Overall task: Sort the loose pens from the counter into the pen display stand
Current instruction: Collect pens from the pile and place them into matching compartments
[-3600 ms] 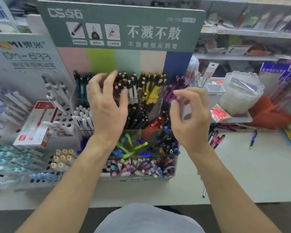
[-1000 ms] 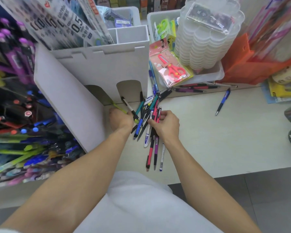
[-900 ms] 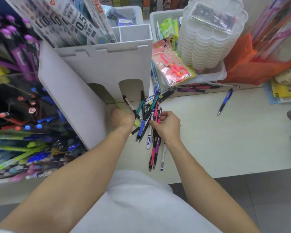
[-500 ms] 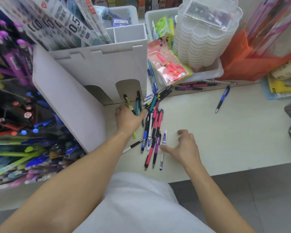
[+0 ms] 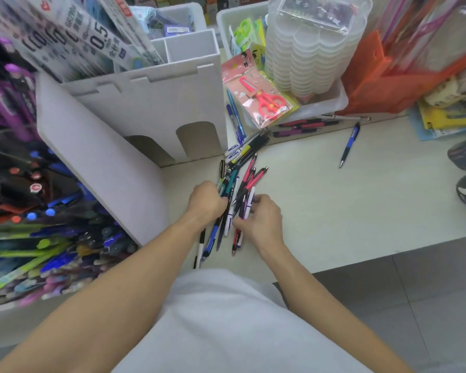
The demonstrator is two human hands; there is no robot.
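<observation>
Many loose pens lie bunched in a rough sheaf on the pale bench, their barrels pink, teal, blue, black and white, most pointing away from the person, with tips sticking out toward the bench edge. One blue pen lies apart to the right, and a few more dark and pink pens rest along the foot of a clear plastic tray. The pen display stand fills the left side, its compartments crowded with blue, green, purple and red-capped pens; a white cardboard holder with arched cut-outs stands just beside it, carrying packaged refills. On the tray sit a stack of clear scalloped containers and a carded pair of pink scissors, with an orange folder further right. Grey floor tile shows below the bench edge. The left hand has its fingers curled in against the left side of the bunch, gripping pens there. The right hand closes on the right side, fingers and thumb pinching several barrels near their middle. Both hands press the bunch between them, close together over the bench, the bare forearms reaching in above a white shirt.
</observation>
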